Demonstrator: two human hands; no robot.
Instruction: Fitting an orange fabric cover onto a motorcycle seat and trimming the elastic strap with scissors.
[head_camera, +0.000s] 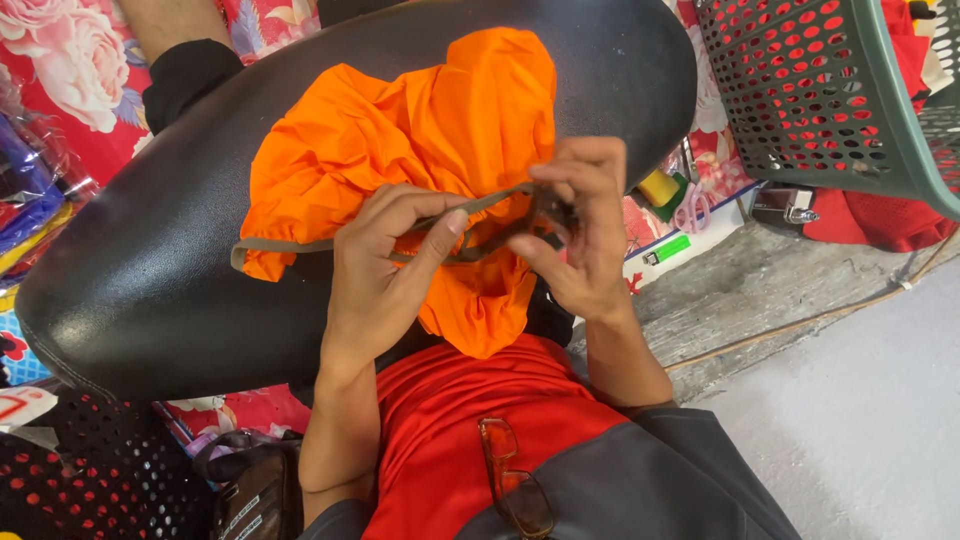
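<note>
Eyeglasses (515, 480) hang on red shirt (450, 420).
Left hand (385, 265) and right hand (580, 230) both pinch 1 olive strap (290, 245) over orange cloth (400, 130).

cloth (400, 140) piled on cushion (150, 260), strap (290, 246) held across cloth between both hands, basket (830, 100) placed right, glasses (515, 490) hung on shirt (450, 420) below

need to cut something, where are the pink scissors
In the head view, the pink scissors lie right of the black cushion, beside the yellow roll, below the green basket.
</note>
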